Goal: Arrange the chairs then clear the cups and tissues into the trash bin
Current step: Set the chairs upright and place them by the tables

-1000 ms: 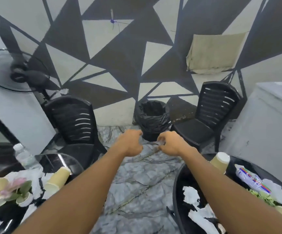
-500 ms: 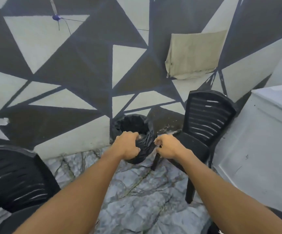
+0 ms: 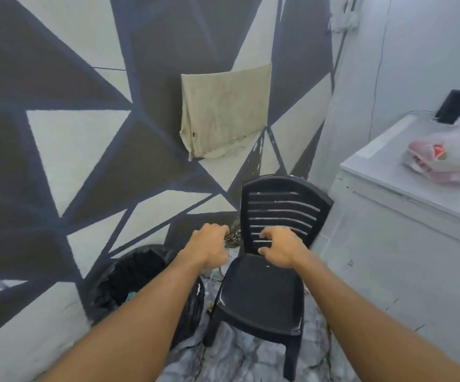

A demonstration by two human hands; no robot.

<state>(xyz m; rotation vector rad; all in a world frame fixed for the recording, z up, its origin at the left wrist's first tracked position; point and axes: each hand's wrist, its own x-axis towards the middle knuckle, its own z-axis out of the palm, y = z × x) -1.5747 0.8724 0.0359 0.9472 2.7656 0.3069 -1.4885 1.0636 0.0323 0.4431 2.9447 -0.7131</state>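
A black plastic chair [image 3: 261, 293] with a slatted back stands against the painted wall, facing me. My right hand [image 3: 277, 248] hovers over the back of its seat, fingers spread and curled, holding nothing. My left hand [image 3: 209, 250] is just left of the chair, above the floor, fingers loosely curled and empty. A trash bin [image 3: 140, 277] lined with a black bag sits on the floor to the left of the chair, partly hidden by my left forearm. No cups or tissues are in view.
A white chest cabinet [image 3: 405, 216] stands close on the chair's right, with a plastic bag [image 3: 444, 158] and a dark phone [image 3: 455, 106] on top. A beige cloth [image 3: 223, 111] hangs on the wall above. Marbled floor lies in front.
The view has swung right and closer: both tables and the left chair have left the frame. My fists have opened and now reach over the right chair.
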